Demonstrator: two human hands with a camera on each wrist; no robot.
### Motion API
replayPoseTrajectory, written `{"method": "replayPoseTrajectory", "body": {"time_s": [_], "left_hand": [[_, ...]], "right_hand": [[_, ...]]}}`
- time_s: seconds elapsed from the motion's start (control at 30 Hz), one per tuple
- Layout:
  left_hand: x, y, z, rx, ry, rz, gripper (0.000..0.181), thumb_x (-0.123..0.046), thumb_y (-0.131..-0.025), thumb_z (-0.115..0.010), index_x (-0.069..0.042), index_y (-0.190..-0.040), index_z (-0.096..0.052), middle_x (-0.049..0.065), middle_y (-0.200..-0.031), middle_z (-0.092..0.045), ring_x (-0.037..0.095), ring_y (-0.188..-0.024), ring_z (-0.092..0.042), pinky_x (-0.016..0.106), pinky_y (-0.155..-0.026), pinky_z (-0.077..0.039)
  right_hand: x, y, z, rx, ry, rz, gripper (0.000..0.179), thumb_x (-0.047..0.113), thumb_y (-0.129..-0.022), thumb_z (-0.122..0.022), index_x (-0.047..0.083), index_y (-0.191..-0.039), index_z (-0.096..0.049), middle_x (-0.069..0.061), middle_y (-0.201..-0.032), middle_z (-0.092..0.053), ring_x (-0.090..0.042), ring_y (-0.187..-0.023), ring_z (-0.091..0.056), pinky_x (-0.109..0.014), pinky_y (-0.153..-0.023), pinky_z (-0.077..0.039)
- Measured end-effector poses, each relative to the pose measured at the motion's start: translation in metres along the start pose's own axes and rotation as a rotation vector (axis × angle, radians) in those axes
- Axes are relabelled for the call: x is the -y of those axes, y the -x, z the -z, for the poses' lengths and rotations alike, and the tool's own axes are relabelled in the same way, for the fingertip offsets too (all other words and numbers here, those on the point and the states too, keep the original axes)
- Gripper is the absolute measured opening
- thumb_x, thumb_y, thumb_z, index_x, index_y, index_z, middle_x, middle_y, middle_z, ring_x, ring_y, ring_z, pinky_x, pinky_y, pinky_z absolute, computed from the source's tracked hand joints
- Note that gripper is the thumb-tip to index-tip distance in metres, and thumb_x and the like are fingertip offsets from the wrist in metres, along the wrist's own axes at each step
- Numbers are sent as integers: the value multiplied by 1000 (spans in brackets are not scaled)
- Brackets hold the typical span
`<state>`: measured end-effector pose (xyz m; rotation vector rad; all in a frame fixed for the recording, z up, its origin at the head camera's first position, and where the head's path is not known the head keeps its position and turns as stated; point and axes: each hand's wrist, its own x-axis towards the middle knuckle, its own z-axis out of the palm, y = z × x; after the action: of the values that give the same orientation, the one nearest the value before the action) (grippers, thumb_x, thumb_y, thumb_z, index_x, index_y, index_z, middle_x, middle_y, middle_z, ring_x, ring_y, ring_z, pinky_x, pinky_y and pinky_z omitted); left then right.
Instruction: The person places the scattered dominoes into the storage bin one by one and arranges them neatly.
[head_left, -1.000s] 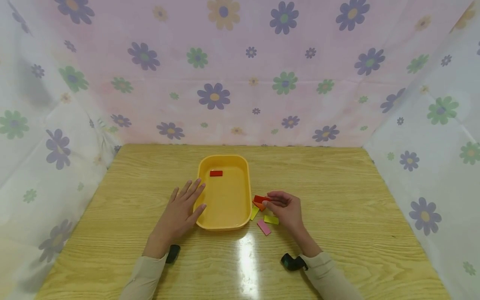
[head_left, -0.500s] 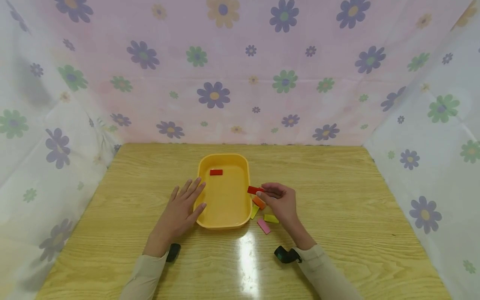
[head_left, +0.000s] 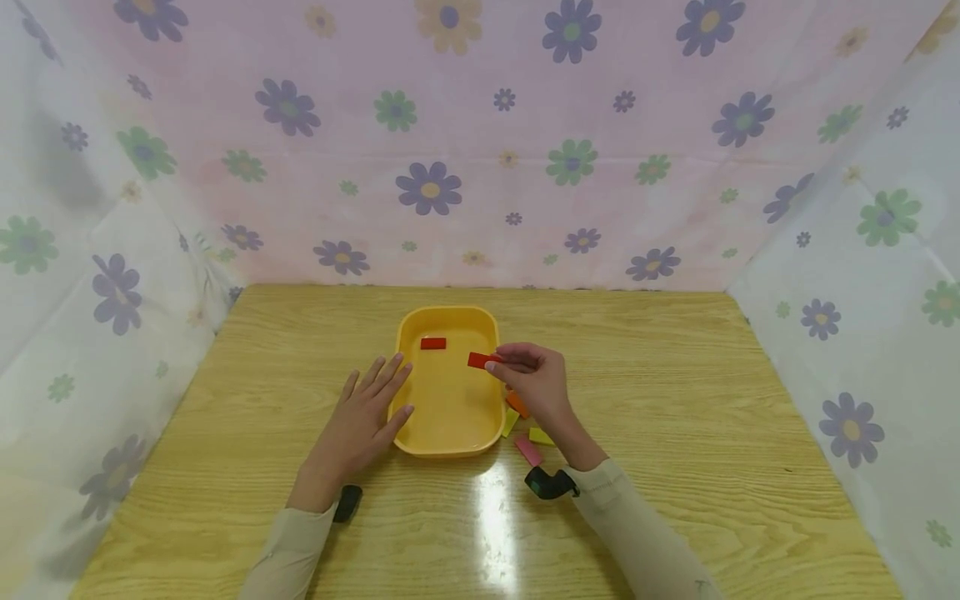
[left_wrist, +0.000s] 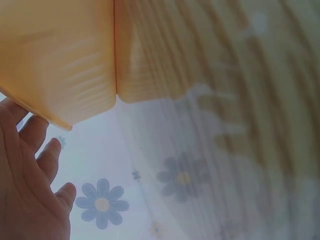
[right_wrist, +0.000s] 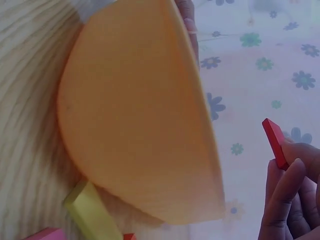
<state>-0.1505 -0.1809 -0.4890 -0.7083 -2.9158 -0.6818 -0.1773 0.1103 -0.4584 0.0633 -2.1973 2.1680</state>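
Observation:
My right hand pinches a red block between thumb and fingers, over the right rim of a yellow tray. The right wrist view shows the same red block held above rim height. A second red block lies inside the tray near its far end. On the tray's left rim rests my left hand, fingers spread and straight. In the left wrist view, the fingers of that hand stand beside the tray wall.
Beside the tray's right wall lie an orange block, a yellow-green block, another yellow-green block and a pink block. Flowered cloth walls the wooden table at the back and both sides.
My right hand has carried the red block leftward and away from me, from above the loose blocks to over the tray's right rim. My left hand stays in place.

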Motion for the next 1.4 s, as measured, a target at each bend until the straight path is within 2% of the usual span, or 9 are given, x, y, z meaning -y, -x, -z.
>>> {"method": "replayPoseTrajectory", "body": {"time_s": [0.13, 0.33, 0.5, 0.63, 0.83, 0.9, 1.07, 1.2, 1.4], "left_hand": [[-1, -1, 1, 4, -3, 2, 65, -42, -106, -52, -15, -161, -32, 5, -169, -23, 33, -156, -19, 63, -123, -8], [-2, -1, 3, 5, -6, 0, 65, -40, -105, -53, -14, -161, -32, 7, -169, -24, 35, -156, -20, 64, -122, -9], [-3, -1, 4, -6, -13, -6, 65, -39, -105, -54, -13, -160, -34, 7, -168, -25, 35, -155, -21, 65, -122, -11], [-3, -1, 4, 5, -14, 2, 65, -41, -105, -53, -14, -161, -33, 6, -169, -24, 34, -156, -20, 64, -122, -10], [-3, -1, 3, 3, -16, -2, 65, -42, -105, -52, -14, -161, -33, 6, -169, -24, 35, -156, -21, 66, -122, -11], [-3, -1, 3, 2, -19, -2, 65, -42, -105, -52, -14, -161, -33, 6, -169, -24, 35, -156, -21, 65, -121, -11], [-2, -1, 2, 1, -18, 0, 65, -43, -105, -51, -14, -161, -33, 6, -169, -24, 34, -156, -21, 65, -122, -11], [-1, -2, 1, 0, -15, -3, 65, -44, -106, -50, -14, -160, -34, 5, -169, -23, 34, -156, -21, 65, -122, -11], [-1, -1, 2, 0, -10, -3, 65, -44, -105, -51, -14, -160, -34, 5, -169, -23, 34, -156, -21, 66, -121, -11]], "right_hand": [[7, -6, -6, 13, -10, -10, 24, 10, -85, -83, 0, -106, -76, -11, -100, -76, -15, -79, -72, -25, -62, -57], [15, -15, -15, 29, 4, -28, 23, 13, -86, -83, 2, -106, -76, -11, -100, -77, -15, -80, -73, -26, -63, -57], [19, -25, -23, 36, 20, -34, 23, 13, -86, -83, 2, -106, -77, -11, -100, -77, -26, -85, -75, -26, -62, -58], [20, -34, -29, 33, 33, -23, 22, 11, -87, -82, 1, -106, -77, -14, -100, -77, -32, -89, -75, -32, -64, -61], [19, -47, -39, 47, 79, -5, 19, 7, -86, -81, 0, -104, -76, -17, -99, -77, -26, -84, -76, -46, -69, -62], [17, -53, -42, 54, 107, 3, 18, 5, -86, -81, -1, -103, -76, -17, -98, -77, -25, -82, -75, -44, -67, -62], [10, -67, -52, 55, 220, 48, 21, 4, -85, -82, -6, -102, -75, -17, -93, -76, -20, -77, -74, -30, -60, -60], [5, -78, -61, 58, 312, 86, 18, 2, -83, -83, -6, -97, -75, -18, -90, -76, -26, -79, -74, -30, -62, -60], [-5, -89, -72, 75, 426, 40, 16, 3, -83, -83, -5, -94, -75, -16, -90, -75, -26, -81, -74, -32, -71, -61]]}}
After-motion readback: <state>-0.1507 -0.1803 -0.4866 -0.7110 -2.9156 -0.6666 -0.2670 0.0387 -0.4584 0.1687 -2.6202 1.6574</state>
